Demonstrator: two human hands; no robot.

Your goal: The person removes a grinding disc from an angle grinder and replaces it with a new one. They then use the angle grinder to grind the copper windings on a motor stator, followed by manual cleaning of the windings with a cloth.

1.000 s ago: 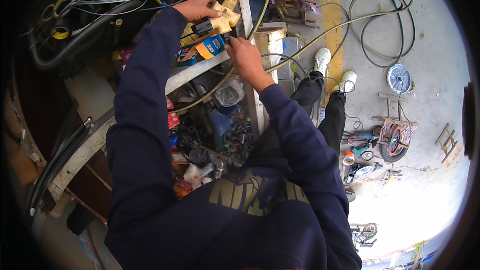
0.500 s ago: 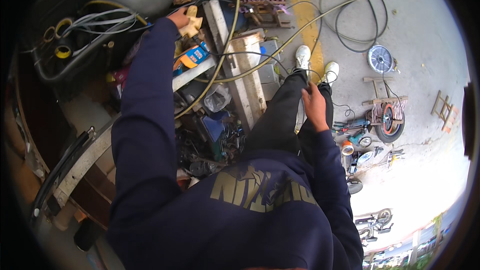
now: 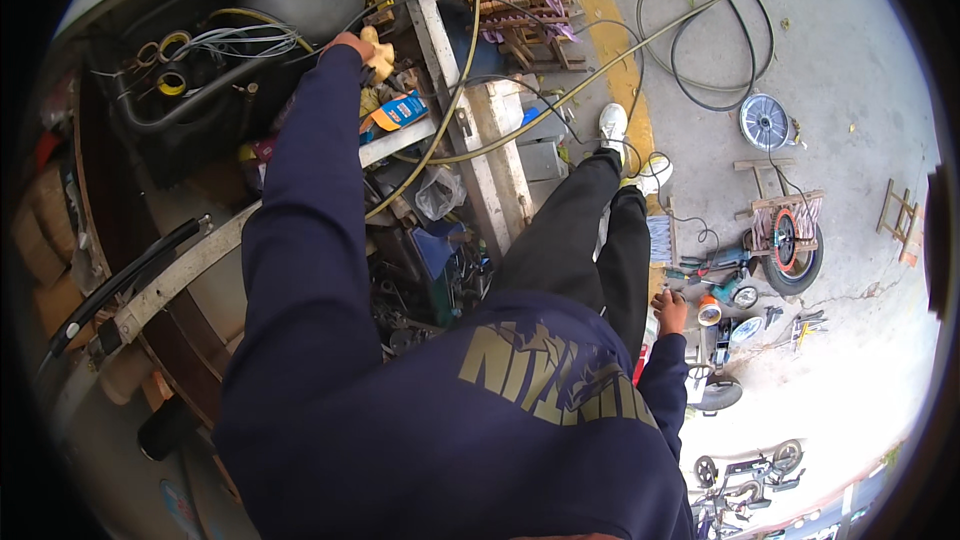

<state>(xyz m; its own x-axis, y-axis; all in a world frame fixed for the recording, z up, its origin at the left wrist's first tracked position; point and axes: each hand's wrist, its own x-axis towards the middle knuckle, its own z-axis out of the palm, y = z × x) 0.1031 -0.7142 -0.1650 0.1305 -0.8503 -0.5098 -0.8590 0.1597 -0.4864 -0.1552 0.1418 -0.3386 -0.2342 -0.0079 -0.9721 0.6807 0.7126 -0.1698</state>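
Note:
My left hand point(image 3: 350, 45) reaches over the cluttered shelf at the upper left. Its fingers close at the edge of a pale yellow, knobbly piece point(image 3: 378, 55) whose kind I cannot make out; the fingertips are partly hidden. Just below that piece lies an orange and blue box point(image 3: 398, 112). A loose coil of grey cable point(image 3: 235, 40) sits left of the hand, near several tape rolls point(image 3: 171, 83). Down at my right side hangs my right hand point(image 3: 671, 313), its fingers loosely bent and nothing visible in them.
A yellowish hose point(image 3: 560, 100) runs across the white shelf frame point(image 3: 440, 50). To the right on the floor are a wheel hub point(image 3: 765, 122), a wooden stool point(image 3: 785, 208) with a tyre point(image 3: 797, 260), and power tools point(image 3: 728, 290). Parked scooters point(image 3: 750, 475) stand farther off.
My left hand has shifted slightly left over the shelf, and the pale yellow piece has turned and moved with it. My right hand has dropped from before my legs to my right side.

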